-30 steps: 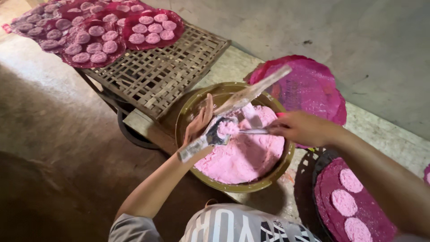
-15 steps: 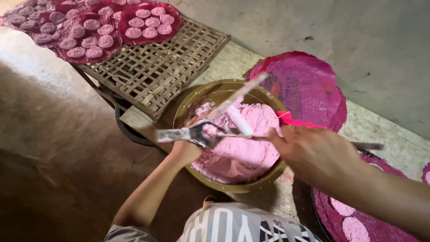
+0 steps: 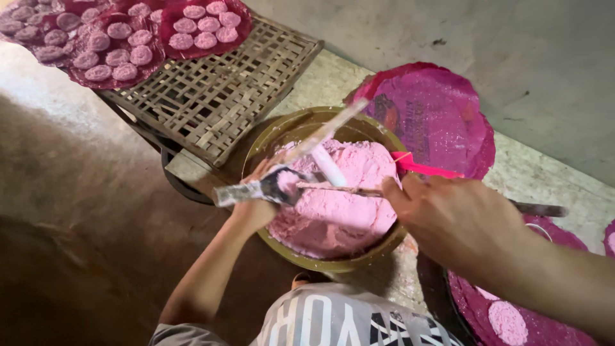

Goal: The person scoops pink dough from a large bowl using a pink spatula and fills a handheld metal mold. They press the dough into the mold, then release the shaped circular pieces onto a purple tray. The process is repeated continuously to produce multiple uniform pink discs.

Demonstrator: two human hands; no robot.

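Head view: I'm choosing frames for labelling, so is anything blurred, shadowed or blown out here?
Head view: the right hand, close to the lens, looks soft and oversized; the left hand, bowl and pink dough are fairly sharp; the floor at left lies in deep shadow; no strong glare.

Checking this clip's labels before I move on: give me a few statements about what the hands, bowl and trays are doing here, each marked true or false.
1. The bowl holds pink dough. True.
2. The left hand holds a small scoop over the bowl's edge. True.
3. The right hand is empty. False: it grips a thin knife-like tool that reaches into the dough.
4. The woven bamboo rack is fully covered with pink discs. False: the discs sit on sheets at its far end; the near part is bare.
5. A round magenta sheet lies beyond the bowl. True.
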